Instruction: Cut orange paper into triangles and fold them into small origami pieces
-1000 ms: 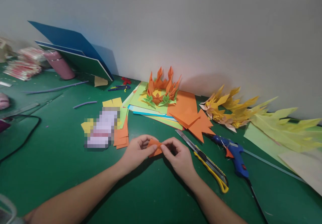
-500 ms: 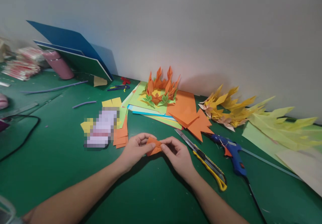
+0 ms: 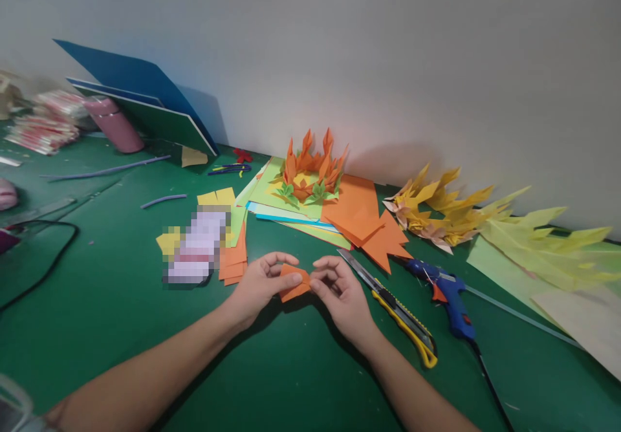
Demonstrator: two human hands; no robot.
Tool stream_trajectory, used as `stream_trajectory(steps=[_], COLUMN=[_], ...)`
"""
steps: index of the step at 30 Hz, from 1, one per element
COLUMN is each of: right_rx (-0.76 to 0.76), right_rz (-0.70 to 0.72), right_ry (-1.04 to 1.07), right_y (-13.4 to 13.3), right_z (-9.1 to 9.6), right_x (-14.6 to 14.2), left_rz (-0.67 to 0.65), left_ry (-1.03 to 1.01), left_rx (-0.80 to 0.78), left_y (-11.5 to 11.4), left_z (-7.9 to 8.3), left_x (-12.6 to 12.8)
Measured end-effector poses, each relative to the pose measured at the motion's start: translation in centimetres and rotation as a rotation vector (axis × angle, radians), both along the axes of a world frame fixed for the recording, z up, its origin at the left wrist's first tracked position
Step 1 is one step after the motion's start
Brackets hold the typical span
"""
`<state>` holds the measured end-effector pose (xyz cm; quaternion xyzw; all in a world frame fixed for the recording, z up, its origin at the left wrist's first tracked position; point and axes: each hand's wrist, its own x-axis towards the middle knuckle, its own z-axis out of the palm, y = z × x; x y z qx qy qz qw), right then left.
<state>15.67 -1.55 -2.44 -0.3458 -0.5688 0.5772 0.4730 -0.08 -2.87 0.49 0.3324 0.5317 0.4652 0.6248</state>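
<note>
The left hand pinched a small orange paper left of the snap-off utility knife; the right hand curled at the paper's edge, grip unclear. Pixelation obscured the lilac item's surface.

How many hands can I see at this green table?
2. The left hand holds a small orange paper, and the right hand is at that paper's right edge, beside the knife. No other hand shows, though some fingertips are hidden.
</note>
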Motion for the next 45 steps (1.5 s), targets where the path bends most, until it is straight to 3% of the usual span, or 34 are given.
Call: stream_trajectory(steps=[8, 15, 24, 30, 35, 39, 45], right_rx=[-0.043, -0.036, -0.021, -0.004, 0.140, 0.298, 0.363], right_rz=[0.020, 0.066, 0.119, -0.046, -0.075, -0.093, -0.073], right_ry=[0.099, -0.073, -0.083, 0.024, -0.110, -0.248, -0.306], right_y=[0.16, 0.36, 0.04, 0.22, 0.31, 0.18, 0.04], right_z=[-0.24, -0.41, -0.43, -0.36, 0.09, 0.24, 0.26], right_x=[0.44, 0.31, 0.19, 0.21, 0.37, 0.23, 0.13], left_rz=[-0.053, -0.107, -0.081, -0.054, -0.055, -0.015, -0.017], left_ry=[0.039, 0.273, 0.135, 0.020, -0.018, 0.088, 0.188], left_rx=[0.067, 0.295, 0.187, 0.153, 0.082, 0.130, 0.133], left_y=[-0.23, -0.45, -0.28, -0.34, -0.40, -0.28, -0.22], left_z=[-0.24, -0.35, -0.78, -0.42, -0.21, -0.40, -0.81], left_x=[0.05, 0.06, -0.04, 0.11, 0.11, -0.10, 0.04])
